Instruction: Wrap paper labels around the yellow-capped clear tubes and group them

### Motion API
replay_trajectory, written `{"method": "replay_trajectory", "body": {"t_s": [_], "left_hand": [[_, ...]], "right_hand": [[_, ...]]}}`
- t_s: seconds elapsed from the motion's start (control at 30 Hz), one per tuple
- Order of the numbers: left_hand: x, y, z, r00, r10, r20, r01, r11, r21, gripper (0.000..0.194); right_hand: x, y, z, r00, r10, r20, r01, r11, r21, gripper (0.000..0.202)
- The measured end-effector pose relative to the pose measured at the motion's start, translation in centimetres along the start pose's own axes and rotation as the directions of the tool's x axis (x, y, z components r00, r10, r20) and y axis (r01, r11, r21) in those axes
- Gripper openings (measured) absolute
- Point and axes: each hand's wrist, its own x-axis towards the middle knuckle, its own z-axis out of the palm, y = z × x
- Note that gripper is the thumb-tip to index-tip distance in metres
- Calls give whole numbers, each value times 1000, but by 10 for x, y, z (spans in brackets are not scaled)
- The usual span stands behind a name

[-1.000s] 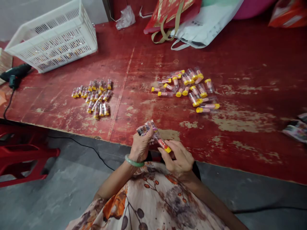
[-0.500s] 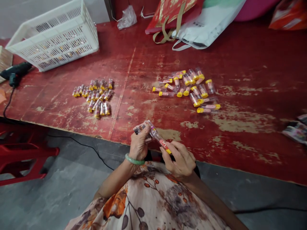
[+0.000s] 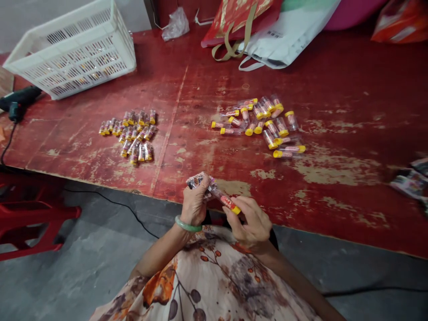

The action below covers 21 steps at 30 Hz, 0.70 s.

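My left hand (image 3: 195, 200), with a green bangle at the wrist, is closed on a small bunch of printed plastic sleeves (image 3: 195, 180), thumb on top. Between the thumb and fingers of my right hand (image 3: 252, 220) is a clear candy tube (image 3: 225, 200) with a yellow cap, held near the capped end. The tube's far end meets the sleeves at my left thumb; whether it sits inside one I cannot tell. Beyond my hands lies a loose group of bare capped tubes (image 3: 272, 128). To the left, several tubes in printed sleeves (image 3: 133, 133) lie close together.
On the red worn table (image 3: 187, 156) stand a white slatted crate (image 3: 80, 58) and a dark heat gun (image 3: 22, 100) at the left. Bags (image 3: 284, 40) lie at the back, more printed plastic (image 3: 413, 180) at the right edge. A red stool (image 3: 36, 214) is below left.
The tube's free end and the sleeves have come down slightly, and the tube lies a little flatter. Both hands keep their hold. The view has shifted slightly.
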Motion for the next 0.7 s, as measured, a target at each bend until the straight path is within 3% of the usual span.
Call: {"method": "replay_trajectory", "body": {"t_s": [0.07, 0.17, 0.23, 0.47, 0.6, 0.7], "left_hand": [[0, 0, 1, 1000, -22, -17, 22, 1000, -2, 42], [1, 2, 2, 998, -18, -68, 18, 1000, -3, 44], [2, 3, 4, 996, -16, -85, 16, 1000, -4, 45], [1, 1, 2, 999, -25, -37, 25, 1000, -16, 43], [-1, -1, 2, 999, 35, -39, -35, 999, 1, 40], [-3, -3, 1, 998, 46, -38, -46, 999, 5, 40]], "right_hand": [[-1, 1, 1, 1000, 2, -7, -2, 1000, -20, 26], [-3, 2, -1, 978, -198, 65, 205, 970, -128, 23], [-4, 1, -3, 965, -244, 100, 256, 957, -136, 22], [4, 0, -9, 964, -252, 88, 265, 947, -182, 19], [4, -2, -8, 961, -262, 85, 275, 938, -211, 22], [0, -2, -5, 980, -193, 44, 198, 962, -187, 22]]}}
